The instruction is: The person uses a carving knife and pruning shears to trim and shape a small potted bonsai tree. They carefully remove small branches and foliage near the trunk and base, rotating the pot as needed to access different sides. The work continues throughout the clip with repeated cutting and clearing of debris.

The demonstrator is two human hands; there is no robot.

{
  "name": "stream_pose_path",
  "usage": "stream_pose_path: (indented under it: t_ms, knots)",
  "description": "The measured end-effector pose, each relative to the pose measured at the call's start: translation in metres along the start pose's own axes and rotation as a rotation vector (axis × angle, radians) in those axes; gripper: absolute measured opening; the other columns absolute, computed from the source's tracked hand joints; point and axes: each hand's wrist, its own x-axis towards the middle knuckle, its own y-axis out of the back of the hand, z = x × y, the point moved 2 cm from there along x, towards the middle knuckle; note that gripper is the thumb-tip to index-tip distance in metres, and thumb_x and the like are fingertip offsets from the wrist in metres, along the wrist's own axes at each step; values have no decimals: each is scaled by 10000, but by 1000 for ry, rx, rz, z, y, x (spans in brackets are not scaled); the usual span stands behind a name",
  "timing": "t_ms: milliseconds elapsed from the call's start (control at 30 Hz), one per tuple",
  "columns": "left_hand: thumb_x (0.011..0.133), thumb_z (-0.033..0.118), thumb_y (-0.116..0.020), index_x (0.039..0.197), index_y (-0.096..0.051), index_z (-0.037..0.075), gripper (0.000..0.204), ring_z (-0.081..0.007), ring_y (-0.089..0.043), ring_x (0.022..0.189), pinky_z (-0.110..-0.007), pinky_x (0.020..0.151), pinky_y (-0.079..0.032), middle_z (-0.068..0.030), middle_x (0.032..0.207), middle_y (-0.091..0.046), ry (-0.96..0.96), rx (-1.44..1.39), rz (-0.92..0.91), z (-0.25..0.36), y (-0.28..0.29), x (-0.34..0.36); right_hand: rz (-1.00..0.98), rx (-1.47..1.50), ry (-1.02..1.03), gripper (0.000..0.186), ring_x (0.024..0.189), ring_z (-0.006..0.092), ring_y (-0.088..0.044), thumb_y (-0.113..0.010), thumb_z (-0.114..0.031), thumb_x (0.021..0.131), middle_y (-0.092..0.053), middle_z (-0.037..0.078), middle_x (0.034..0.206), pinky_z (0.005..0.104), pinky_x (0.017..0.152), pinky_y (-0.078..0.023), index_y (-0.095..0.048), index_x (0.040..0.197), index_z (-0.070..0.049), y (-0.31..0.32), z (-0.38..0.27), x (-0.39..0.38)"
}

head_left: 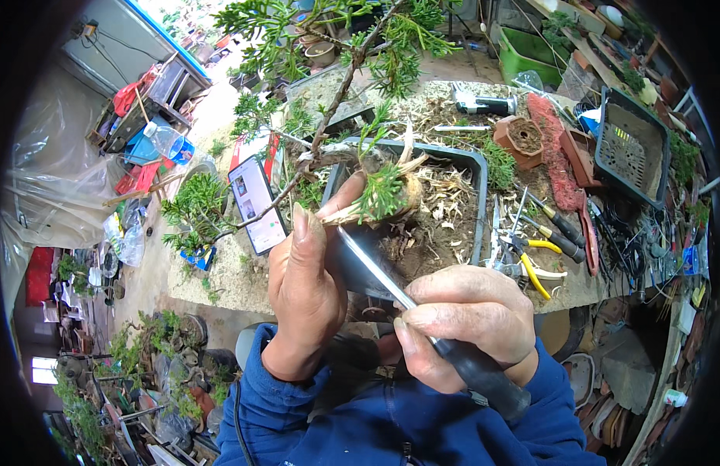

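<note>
Left hand [305,299]: closed on the pale stripped stub of the small green conifer tree [391,190], thumb up beside the blade.
Right hand [465,326]: you clasp the black-handled steel carving tool [422,314]; its tip sits just under your left thumb.
Tree: rooted in the grey rectangular plastic pot [478,167], just beyond both grips.
Slip risk: a hard push could skid the blade into your thumb.
Wood risk: levering may split the stub or rock the roots loose.

I see my two bare hands, the left hand [305,299] and the right hand [465,322], both without gloves and smudged with dirt, the nails grimy. Blue sleeves [255,404] of a thick jacket reach to each wrist, their cuffs slightly bunched, with a dark zip down the front.
</note>
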Motion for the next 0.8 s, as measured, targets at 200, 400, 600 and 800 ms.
stream_pose_path:
  t_ms: [200, 400, 600, 800]
  knots:
    - [1186, 470, -305, 1511, -505, -146, 724, -167, -620, 1132, -301, 1021, -466, -210, 1379, -659, -38, 1, -23, -2, -1, 0, 2, 7, -22, 418, 721, 266, -743, -816, 24, 804, -741, 149, 967, 336, 622, -604, -699, 1200, -49, 1, -1, 1]
    - [1179, 482, -345, 1496, -535, -133, 717, -126, -581, 1023, -273, 936, -439, -126, 1211, -663, -48, 2, -21, -2, 4, -1, 5, 4, -32, 424, 735, 273, -748, -808, 43, 806, -742, 150, 976, 336, 625, -605, -704, 1207, -50, 0, 1, 0]
    - [1150, 401, -530, 1395, -658, -95, 567, -43, -472, 784, -209, 733, -370, 44, 863, -602, -107, 143, 75, -5, -1, 3, -1, -40, -46, 361, 717, 272, -747, -815, 44, 796, -744, 152, 965, 330, 611, -603, -725, 1138, -32, 3, -4, 8]
    - [1162, 371, -519, 1277, -748, -71, 511, -33, -382, 667, -234, 599, -290, 92, 708, -464, -332, 390, 165, -6, -8, 7, -118, -127, -59, 280, 735, 267, -768, -816, 37, 780, -768, 161, 916, 347, 630, -616, -740, 1037, -45, 13, -11, 27]
